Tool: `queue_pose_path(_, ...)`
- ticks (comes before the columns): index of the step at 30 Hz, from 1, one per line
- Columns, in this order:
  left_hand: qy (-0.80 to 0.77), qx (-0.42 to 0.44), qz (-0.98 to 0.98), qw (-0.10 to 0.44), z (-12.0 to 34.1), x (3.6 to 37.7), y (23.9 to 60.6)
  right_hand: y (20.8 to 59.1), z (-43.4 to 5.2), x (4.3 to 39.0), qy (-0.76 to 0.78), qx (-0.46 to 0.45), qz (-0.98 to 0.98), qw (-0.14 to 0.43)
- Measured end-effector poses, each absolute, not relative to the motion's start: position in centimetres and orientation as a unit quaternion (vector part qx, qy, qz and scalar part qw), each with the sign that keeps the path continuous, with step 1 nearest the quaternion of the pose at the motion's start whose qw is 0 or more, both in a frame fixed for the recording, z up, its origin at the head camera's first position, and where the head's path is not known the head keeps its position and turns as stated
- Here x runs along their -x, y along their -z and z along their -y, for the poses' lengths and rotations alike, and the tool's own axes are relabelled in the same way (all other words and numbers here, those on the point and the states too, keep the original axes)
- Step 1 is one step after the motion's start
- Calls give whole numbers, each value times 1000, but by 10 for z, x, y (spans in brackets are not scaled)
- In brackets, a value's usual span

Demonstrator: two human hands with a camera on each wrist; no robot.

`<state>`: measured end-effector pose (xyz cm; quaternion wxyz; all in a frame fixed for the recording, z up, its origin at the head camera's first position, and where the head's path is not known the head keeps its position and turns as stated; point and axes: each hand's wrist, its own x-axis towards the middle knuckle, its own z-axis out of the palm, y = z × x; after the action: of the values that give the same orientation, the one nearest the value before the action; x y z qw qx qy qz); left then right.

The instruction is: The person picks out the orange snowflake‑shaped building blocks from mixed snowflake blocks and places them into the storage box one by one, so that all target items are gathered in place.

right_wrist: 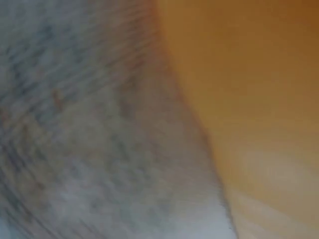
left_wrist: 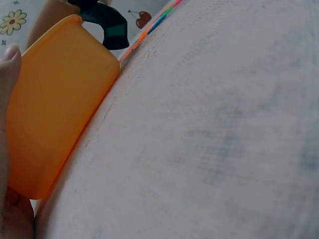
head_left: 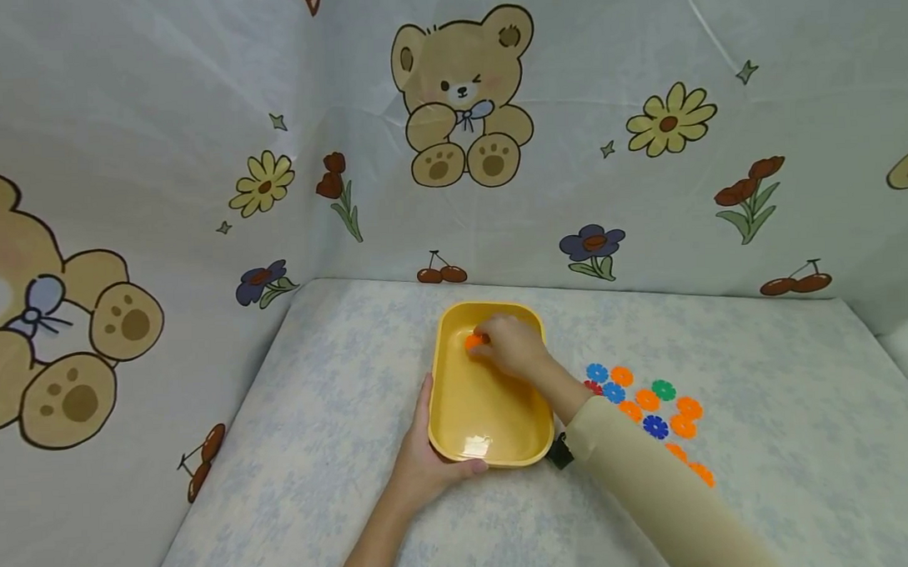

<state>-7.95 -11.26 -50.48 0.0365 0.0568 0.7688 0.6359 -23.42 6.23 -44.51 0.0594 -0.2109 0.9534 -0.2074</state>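
A yellow plastic tray (head_left: 491, 407) with rounded corners lies on the table. My left hand (head_left: 423, 464) holds it by the near left corner, thumb along the front rim and fingers up the left side; the left wrist view shows that hand at the tray's wall (left_wrist: 60, 109). Inside the far part of the tray, my right hand (head_left: 512, 346) pinches an orange snowflake disc (head_left: 473, 341) between thumb and fingers. The right wrist view is blurred and shows only the tray (right_wrist: 259, 99) and the cloth, not the fingers.
Several flat snowflake discs lie to the right of the tray, among them a green disc (head_left: 664, 390), a dark blue disc (head_left: 656, 427) and an orange disc (head_left: 689, 408). A pale patterned cloth (head_left: 337, 388) covers the table. A curtain with bears (head_left: 463, 100) hangs behind.
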Motion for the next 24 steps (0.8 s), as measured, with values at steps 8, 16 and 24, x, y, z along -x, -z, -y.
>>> queue_pose_path(8, -635, -58, -770, 37, 114, 80, 507, 456, -55, 236, 187, 190, -962, 62)
queue_pose_path(16, -638, -56, -767, 38, 114, 80, 506, 460, -54, 238, 160, 197, -966, 51)
queue_pose_path(24, -634, -54, -770, 37, 113, 80, 506, 457, -55, 235, 161, 212, -963, 47)
